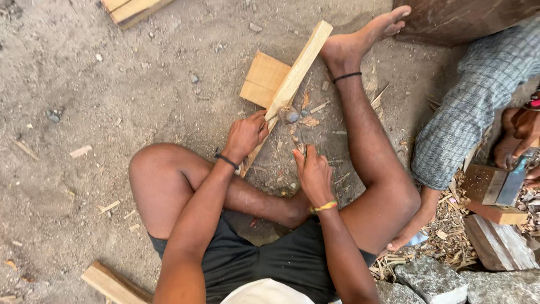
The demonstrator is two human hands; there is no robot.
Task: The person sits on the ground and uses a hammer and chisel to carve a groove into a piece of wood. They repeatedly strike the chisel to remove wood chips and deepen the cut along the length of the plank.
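On sandy ground (112,112), left hand (244,135) grips one wooden strip (298,70), right hand (314,174) grips one tool (289,115).

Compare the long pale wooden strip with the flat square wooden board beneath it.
The long pale wooden strip is narrow and slender; the flat square wooden board is short and wide. The strip runs diagonally, its far end by the foot, gripped by the left hand; the board lies untouched on the dirt. Both are light, sawn wood.

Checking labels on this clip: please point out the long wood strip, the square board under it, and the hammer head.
strip (301,65): head view, middle of its upper length.
board (263,79): head view, bare face left of the strip.
hammer head (289,115): head view, rounded metal top.
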